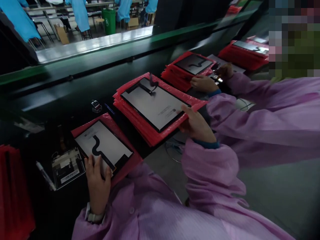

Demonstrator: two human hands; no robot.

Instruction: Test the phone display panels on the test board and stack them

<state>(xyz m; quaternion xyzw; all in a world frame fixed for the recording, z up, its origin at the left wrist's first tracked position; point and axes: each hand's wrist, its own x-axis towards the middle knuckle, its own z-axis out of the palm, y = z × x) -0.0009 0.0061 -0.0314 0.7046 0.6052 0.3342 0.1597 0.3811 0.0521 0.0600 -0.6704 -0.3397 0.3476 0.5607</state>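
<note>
My left hand (98,181) lies with fingers apart on the lower edge of a flat panel (112,146), which has a curved black ribbon and rests on a red bubble sheet (136,161). Across the gap, my right hand (197,123) grips the near right corner of a second panel (152,106), thumb on top and fingers mostly hidden. That panel is over a stack of red bubble bags (132,121); its dark ribbon rises at the far end, slightly blurred.
Left of my left hand are a small device with exposed parts (67,168) and a white pen (45,175). Red bags (15,196) stand at far left. A co-worker's hands (205,83) work at right, beside another red stack (177,76). A metal rail runs behind.
</note>
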